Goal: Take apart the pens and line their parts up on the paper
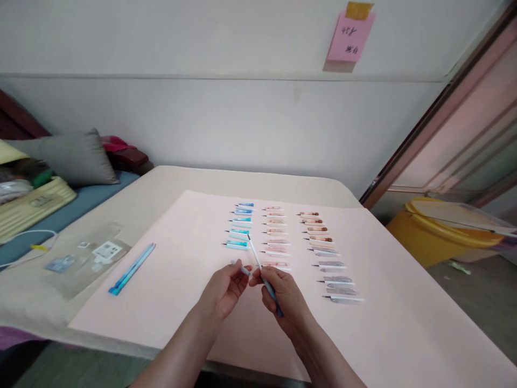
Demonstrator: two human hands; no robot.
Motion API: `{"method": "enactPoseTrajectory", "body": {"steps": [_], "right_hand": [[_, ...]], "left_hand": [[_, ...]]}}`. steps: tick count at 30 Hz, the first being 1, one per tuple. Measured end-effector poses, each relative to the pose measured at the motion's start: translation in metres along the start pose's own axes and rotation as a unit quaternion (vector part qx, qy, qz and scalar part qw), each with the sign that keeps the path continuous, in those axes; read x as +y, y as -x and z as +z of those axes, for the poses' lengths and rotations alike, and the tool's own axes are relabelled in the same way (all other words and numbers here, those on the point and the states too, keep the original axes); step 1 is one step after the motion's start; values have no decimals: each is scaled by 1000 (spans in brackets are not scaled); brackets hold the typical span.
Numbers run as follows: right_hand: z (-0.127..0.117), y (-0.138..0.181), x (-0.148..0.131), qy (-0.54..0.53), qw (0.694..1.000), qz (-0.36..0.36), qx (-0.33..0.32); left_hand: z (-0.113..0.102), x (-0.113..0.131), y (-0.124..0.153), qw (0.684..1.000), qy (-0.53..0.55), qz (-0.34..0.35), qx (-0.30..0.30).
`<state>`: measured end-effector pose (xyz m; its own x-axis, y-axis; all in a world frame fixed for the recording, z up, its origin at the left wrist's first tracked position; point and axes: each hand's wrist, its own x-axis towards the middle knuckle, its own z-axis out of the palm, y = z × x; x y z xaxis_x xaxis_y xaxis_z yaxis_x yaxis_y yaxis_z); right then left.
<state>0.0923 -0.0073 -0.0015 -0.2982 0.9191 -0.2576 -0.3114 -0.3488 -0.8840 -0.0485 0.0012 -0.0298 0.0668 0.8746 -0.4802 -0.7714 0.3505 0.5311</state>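
Observation:
Above the pink sheet, my right hand (285,296) is closed around a blue pen barrel (270,290). A white, dark-tipped pen refill (254,250) points up and away from the same hand; whether it sits inside the barrel is hidden by the fingers. Between the thumb and fingers of my left hand (226,285) is a short pale pen piece (244,270), perhaps the tip section or a cap. Both hands are close together, fingertips nearly touching. Just beyond them lie blue pens with refills (237,245) and a column of pink pens with refills (277,264).
Brown-topped and grey pens (337,280) form a column at the right of the pink sheet (181,318). Two blue pens (132,269) lie at left, beside a clear plastic bag (86,258). A yellow bin (416,231) stands off the table's right edge.

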Motion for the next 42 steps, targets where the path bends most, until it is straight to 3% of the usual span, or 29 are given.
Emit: {"method": "enactPoseTrajectory", "body": {"steps": [3, 9, 17, 23, 27, 31, 34, 42], "right_hand": [[1, 0, 0, 13, 1000, -2, 7], [2, -1, 0, 17, 1000, -6, 11], [-2, -1, 0, 30, 999, -20, 27], [-4, -4, 3, 154, 986, -11, 63], [-6, -5, 10, 281, 957, -33, 57], [-6, -5, 11, 375, 923, -68, 52], [-5, -4, 11, 397, 914, -64, 49], [-9, -7, 16, 373, 927, -28, 35]], "left_hand": [[0, 0, 0, 1000, 1, 6, 16], [4, -2, 4, 999, -13, -14, -38], [3, -1, 2, 999, 13, -16, 26], [5, 7, 6, 998, -34, -32, 46], [8, 9, 11, 996, -88, -14, 1], [9, 7, 10, 995, -91, -19, 24], [8, 6, 7, 996, -84, -20, 39], [4, 2, 4, 995, -90, -31, 31]]}}
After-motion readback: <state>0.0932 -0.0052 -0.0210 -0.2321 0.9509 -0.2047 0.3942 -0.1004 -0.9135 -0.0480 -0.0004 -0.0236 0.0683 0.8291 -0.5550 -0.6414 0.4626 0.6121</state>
